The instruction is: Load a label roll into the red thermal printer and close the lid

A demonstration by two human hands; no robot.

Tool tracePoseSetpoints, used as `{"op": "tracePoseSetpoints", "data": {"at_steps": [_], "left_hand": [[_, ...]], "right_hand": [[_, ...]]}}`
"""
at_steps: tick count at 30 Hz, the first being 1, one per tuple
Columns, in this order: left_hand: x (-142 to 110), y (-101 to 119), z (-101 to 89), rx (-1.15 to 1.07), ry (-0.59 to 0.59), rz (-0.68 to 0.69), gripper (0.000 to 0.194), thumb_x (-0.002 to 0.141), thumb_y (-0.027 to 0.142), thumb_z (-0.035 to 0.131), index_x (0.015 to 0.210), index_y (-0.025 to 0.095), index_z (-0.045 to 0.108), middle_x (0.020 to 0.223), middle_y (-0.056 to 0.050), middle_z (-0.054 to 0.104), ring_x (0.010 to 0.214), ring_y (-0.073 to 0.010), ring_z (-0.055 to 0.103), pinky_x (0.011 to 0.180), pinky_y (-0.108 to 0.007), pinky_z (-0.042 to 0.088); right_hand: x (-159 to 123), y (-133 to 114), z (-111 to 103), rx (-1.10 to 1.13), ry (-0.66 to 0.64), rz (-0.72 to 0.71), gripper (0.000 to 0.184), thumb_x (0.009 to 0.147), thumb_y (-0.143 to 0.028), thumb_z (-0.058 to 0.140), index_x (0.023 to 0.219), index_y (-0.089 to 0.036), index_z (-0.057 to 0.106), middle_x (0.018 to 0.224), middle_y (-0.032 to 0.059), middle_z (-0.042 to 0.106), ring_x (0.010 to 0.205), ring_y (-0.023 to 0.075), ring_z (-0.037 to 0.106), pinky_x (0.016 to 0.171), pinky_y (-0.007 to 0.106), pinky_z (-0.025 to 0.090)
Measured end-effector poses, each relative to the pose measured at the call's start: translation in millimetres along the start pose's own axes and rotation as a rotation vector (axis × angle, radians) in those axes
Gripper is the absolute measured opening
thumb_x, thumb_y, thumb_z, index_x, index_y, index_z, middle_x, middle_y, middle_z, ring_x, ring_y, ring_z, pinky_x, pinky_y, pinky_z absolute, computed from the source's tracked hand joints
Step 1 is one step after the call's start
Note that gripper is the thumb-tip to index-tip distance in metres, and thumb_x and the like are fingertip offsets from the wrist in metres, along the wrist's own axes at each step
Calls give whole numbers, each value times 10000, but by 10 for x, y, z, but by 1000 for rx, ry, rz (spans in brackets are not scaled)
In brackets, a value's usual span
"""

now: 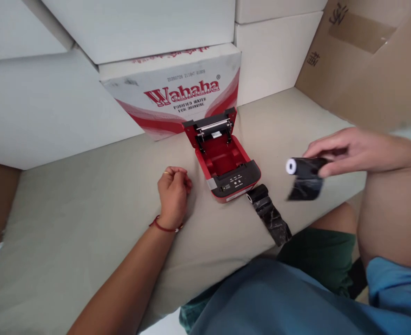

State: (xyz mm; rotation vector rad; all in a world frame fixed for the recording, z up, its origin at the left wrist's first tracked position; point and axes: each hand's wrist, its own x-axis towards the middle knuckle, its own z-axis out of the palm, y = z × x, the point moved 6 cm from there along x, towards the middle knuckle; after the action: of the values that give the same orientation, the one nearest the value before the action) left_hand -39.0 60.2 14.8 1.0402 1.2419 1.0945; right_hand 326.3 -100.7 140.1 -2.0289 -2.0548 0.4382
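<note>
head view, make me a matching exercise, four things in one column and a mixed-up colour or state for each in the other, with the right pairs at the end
Things
1. left hand
2. Wahaha carton
3. right hand
4. red-and-black device

Colour or state
A. holding a black roll
B. lid raised
C. fingers curled, red band on the wrist
D. white with red

Right pairs: 1-C, 2-D, 3-A, 4-B
</note>
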Motion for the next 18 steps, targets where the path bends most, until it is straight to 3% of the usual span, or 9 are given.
{"op": "tracePoseSetpoints", "data": {"at_steps": [3, 6, 8, 10, 14, 18], "left_hand": [[-70, 84, -56, 102, 66, 173, 83, 831, 231, 637, 912, 216, 637, 765, 24, 612, 605, -116, 539, 550, -226, 414], [-330, 353, -79, 304, 146, 578, 102, 939, 227, 605, 985, 207, 693, 1027, -52, 659, 891, -169, 640, 787, -287, 531], [-586, 523, -28, 395, 121, 853, 149, 1000, 239, 587, 1078, 215, 712, 1132, -83, 661, 1093, -229, 660, 957, -370, 564], [-806, 612, 82, 493, -12, 1025, 246, 1057, 234, 547, 1245, 228, 706, 1280, -110, 677, 1236, -258, 660, 1113, -451, 539], [-1064, 628, 301, 639, -305, 1174, 429, 1085, 206, 521, 1504, 259, 592, 1469, -138, 700, 1425, -285, 639, 1215, -492, 485], [-1158, 603, 408, 758, -372, 1237, 471, 1043, 192, 606, 1509, 258, 593, 1443, -126, 767, 1406, -299, 693, 1253, -507, 438]], "right_hand": [[287, -433, -83, 33, 12, -51, 437, 949, -454, 724, 1319, -231, 796, 1083, 45, 804, 972, 216, 711, 865, 323, 488], [666, -922, -1, 82, -28, -118, 403, 973, -427, 708, 1312, -230, 798, 1069, 25, 807, 953, 201, 710, 855, 311, 474], [869, -1191, 114, 91, -93, -150, 354, 975, -367, 716, 1283, -218, 807, 1094, 29, 817, 957, 196, 719, 850, 300, 473], [1009, -1374, 238, 17, -122, -144, 336, 981, -300, 707, 1288, -200, 799, 1190, 66, 823, 1026, 218, 735, 861, 303, 478], [1134, -1498, 442, -272, -85, -33, 357, 1021, -249, 597, 1338, -199, 754, 1324, 146, 799, 1118, 311, 758, 820, 350, 491], [1166, -1501, 554, -360, -118, 35, 351, 1037, -212, 516, 1294, -181, 754, 1270, 180, 813, 1119, 348, 778, 789, 375, 510]]}}
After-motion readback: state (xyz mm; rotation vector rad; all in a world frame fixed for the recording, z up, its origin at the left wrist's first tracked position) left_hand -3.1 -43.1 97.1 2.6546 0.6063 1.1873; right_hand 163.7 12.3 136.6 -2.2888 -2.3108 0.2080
